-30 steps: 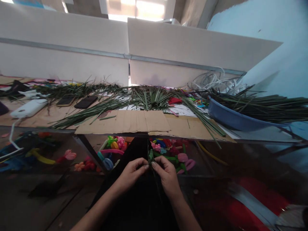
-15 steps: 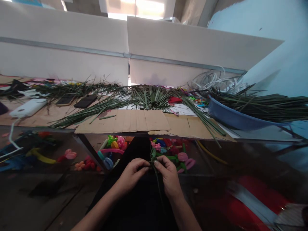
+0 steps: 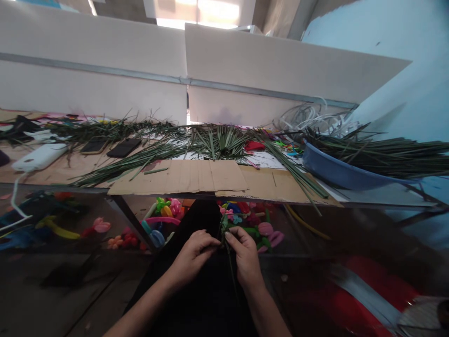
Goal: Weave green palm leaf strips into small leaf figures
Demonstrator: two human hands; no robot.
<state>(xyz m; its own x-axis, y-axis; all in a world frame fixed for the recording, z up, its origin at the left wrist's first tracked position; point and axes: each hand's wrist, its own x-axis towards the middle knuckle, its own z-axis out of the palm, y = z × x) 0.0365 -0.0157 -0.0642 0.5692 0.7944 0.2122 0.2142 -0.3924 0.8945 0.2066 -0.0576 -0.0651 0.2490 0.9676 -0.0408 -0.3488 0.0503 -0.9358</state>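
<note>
Between my hands, over the dark-clothed lap, is a small folded or plaited piece of green palm-like leaf (image 3: 224,225), with a long thin strip hanging down below it. My right hand (image 3: 244,255) pinches it from the right between thumb and forefinger. From the left, my left hand (image 3: 197,250) has its curled fingers at the leaf's edge, forefinger and thumb tips drawn close together there. What lies exactly between those left fingertips is too small to make out.
Loose green leaf strips (image 3: 224,140) cover the bench behind the cardboard sheet (image 3: 185,178). Right stands a blue basin (image 3: 336,166) heaped with leaves. Two phones (image 3: 124,147) and a white power strip (image 3: 40,158) lie left. Balloon shapes (image 3: 164,208) sit under the bench.
My left forefinger has straightened a little at the leaf's edge, and the thumb has dropped slightly. My right hand keeps its pinch with hardly any movement.
</note>
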